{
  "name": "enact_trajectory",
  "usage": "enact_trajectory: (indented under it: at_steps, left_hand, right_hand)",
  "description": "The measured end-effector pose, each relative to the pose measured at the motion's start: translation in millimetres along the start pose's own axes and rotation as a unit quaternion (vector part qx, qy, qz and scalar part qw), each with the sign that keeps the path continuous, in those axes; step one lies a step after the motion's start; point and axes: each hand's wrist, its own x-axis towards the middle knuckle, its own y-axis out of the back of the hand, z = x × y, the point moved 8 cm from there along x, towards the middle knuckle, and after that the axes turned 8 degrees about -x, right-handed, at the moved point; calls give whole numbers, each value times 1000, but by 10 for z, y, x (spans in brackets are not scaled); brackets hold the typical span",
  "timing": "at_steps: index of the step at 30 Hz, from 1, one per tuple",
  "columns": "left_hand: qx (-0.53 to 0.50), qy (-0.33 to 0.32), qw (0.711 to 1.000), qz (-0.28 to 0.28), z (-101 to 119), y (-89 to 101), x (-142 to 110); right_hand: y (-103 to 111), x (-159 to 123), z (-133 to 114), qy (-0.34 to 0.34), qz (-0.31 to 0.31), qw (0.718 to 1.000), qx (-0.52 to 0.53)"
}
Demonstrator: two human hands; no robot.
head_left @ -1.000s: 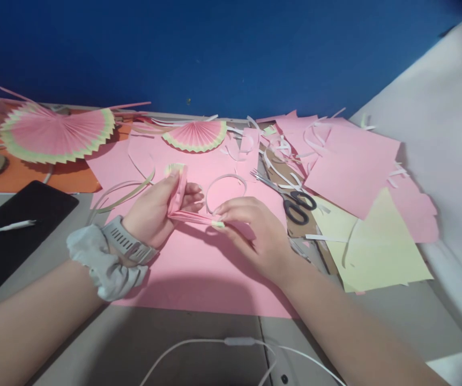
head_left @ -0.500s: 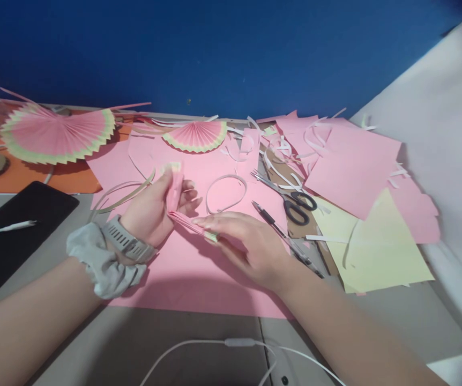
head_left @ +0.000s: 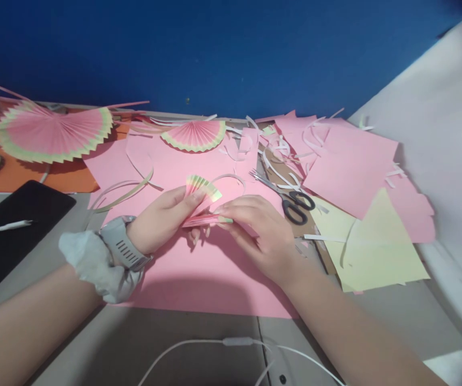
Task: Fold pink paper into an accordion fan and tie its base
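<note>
Between my hands is a pleated paper fan [head_left: 202, 187], pink with a pale yellow-green rim. Its upper part spreads a little, while the lower pleats lie pressed together. My left hand [head_left: 166, 217] grips the fan from the left, thumb on top of the pleats and some fingertips showing beneath. On the right, my right hand [head_left: 259, 230] pinches the rim end of the folded pleats between thumb and fingers. Under both hands lies a large pink sheet [head_left: 202, 284].
Scissors [head_left: 289, 201] with black handles lie right of my hands. Finished-looking fans, one large [head_left: 58, 131] and one small [head_left: 194, 135], sit behind. A black tablet-like slab [head_left: 22, 230] is at left; pink sheets [head_left: 355, 166] and a yellow sheet [head_left: 384, 252] are at right.
My left hand has turned and moved right, its thumb now over the pleats. The fan's upper part has fanned out towards my right hand. The pen by the scissors is now mostly hidden.
</note>
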Motion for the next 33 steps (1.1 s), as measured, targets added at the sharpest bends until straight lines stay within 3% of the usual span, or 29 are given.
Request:
enact_trajectory:
  at_steps: [12,33]
  left_hand:
    - [38,-15,999,-35,14,-39,-5]
    - [32,-7,999,-28,-35,-13,-3]
  right_hand:
    - [51,-21,23,-5,32,999,-35]
    - [70,-26,-8,11,46,999,-27]
